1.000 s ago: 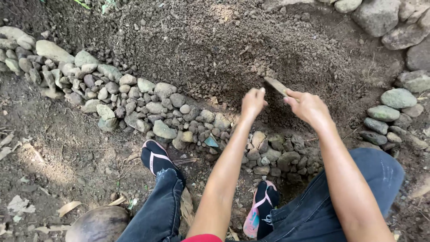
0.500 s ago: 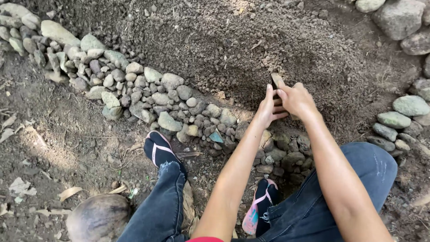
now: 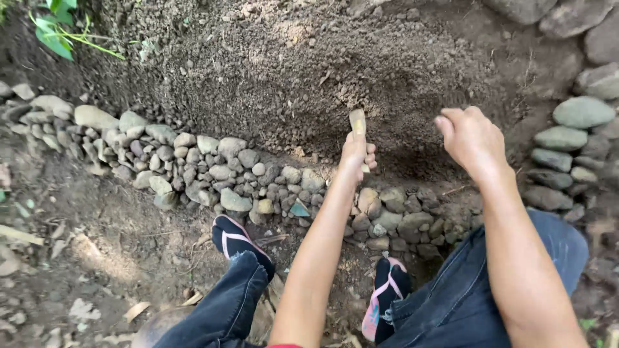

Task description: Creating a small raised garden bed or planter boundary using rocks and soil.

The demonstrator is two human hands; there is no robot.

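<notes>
Both bare forearms reach forward and down from the bottom edge. The left hand is curled into a closed fist, knuckles facing up and to the right, wrist straight in line with its forearm. The right hand hangs apart to the right, fingers bent inward, loosely cupped, back of the hand upward.

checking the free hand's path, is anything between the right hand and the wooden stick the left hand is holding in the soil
Nothing visible. The right hand hovers over bare loose soil, apart from the wooden stick gripped upright by the left hand. The stone border lies nearer the feet, outside that gap.
</notes>
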